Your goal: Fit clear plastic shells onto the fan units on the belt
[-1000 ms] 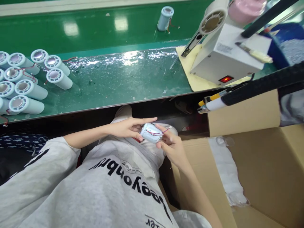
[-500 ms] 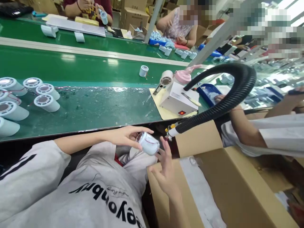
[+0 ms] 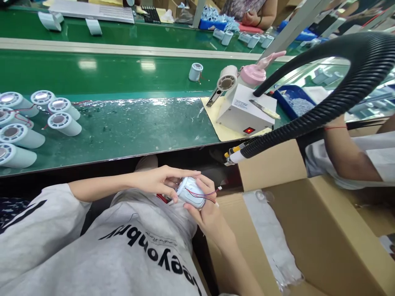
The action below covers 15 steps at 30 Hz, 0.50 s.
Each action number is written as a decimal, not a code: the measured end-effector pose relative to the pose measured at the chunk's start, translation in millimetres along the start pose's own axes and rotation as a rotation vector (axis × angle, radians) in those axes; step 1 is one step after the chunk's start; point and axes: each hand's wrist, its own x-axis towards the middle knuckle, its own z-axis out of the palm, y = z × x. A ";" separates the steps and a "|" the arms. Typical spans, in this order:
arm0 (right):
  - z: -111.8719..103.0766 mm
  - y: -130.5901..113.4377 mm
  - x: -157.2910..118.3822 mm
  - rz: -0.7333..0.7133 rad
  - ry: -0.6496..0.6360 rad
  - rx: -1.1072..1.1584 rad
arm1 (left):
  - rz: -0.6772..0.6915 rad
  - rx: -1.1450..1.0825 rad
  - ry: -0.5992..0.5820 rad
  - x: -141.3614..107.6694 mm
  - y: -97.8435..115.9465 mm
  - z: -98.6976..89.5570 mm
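Between my two hands, above my lap, is a pale blue cylinder wrapped like a battery pack (image 3: 190, 192). Red and dark wires run across it, ending in a small white connector (image 3: 219, 188) that sticks out to the right. My left hand (image 3: 168, 181) grips its left end, thumb below and fingers on top. My right hand (image 3: 208, 205) wraps round its right end, with the thumb at the near side. Just beyond my right hand hangs the nozzle (image 3: 232, 158) of a black corrugated hose (image 3: 296, 123).
Several similar cylinders (image 3: 63, 123) stand at the bench's left. A white box (image 3: 243, 109) with a lit red switch sits on a yellow sheet. To my right is an open carton (image 3: 327, 222). A co-worker's arm (image 3: 348, 148) is beyond it; another person (image 3: 253, 14) sits across.
My right hand has closed onto the cylinder from open, spread fingers. The cylinder has turned, bringing its wires and connector into sight. The camera view has tilted down.
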 end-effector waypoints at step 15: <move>-70.2 110.0 -68.6 1.104 0.246 -0.100 | -0.091 0.797 0.658 49.9 35.7 -107.3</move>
